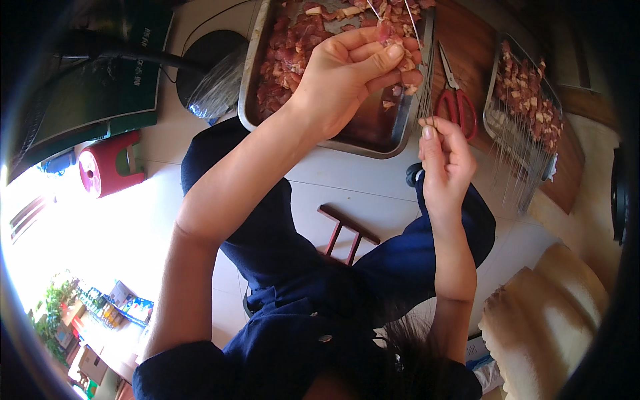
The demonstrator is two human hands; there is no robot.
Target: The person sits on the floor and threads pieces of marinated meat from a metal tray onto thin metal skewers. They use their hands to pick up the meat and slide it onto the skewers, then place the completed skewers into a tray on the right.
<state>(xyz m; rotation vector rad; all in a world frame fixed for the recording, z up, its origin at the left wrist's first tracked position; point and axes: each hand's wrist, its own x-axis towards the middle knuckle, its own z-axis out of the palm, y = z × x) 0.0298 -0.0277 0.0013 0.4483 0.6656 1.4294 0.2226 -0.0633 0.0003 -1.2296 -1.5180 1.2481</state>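
Observation:
My left hand (355,70) pinches pieces of raw meat (385,32) between thumb and fingers, above a deep metal tray (248,75). Loose raw meat (295,60) fills much of that tray, and reddish liquid lies at its near end. Lower and to the right, my right hand (445,160) grips the near end of thin metal skewers (426,95); how many is unclear. They run up past the tray's right side, close to my left fingertips. Whether a skewer tip is in the held meat cannot be made out. Two thin bright rods (413,22) show behind my left fingers.
Red-handled scissors (456,97) lie on a wooden surface (565,187) right of the tray. Beyond them, a smaller tray (492,112) holds meat threaded on skewers, whose bare ends (520,155) overhang its edge. More skewers in clear plastic (220,87) and a red stool (102,165) are at left.

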